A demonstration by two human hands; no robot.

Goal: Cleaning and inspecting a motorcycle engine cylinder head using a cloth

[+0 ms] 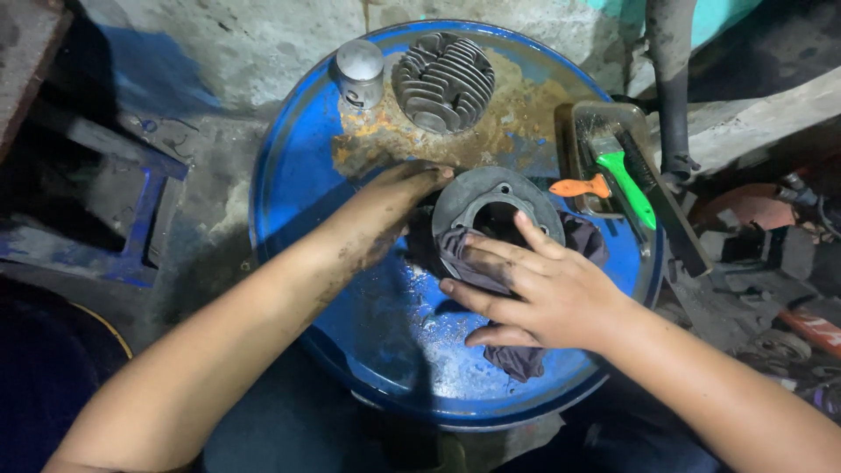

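Note:
A grey metal engine cylinder (496, 203) stands bore-up on the lid of a blue drum (289, 166). My left hand (385, 210), smeared with grease, grips the cylinder's left side. My right hand (543, 285) presses a dark cloth (473, 254) against the cylinder's front rim, fingers spread toward the bore. The rest of the cloth (517, 359) trails under my right palm onto the drum lid.
A finned cylinder head (442, 81) and a silver piston (361, 72) sit at the drum's far side on a rusty patch. A tray (578, 123) at the right holds a green-handled brush (632, 182) and an orange-handled tool (580, 187). Scrap parts lie at the right.

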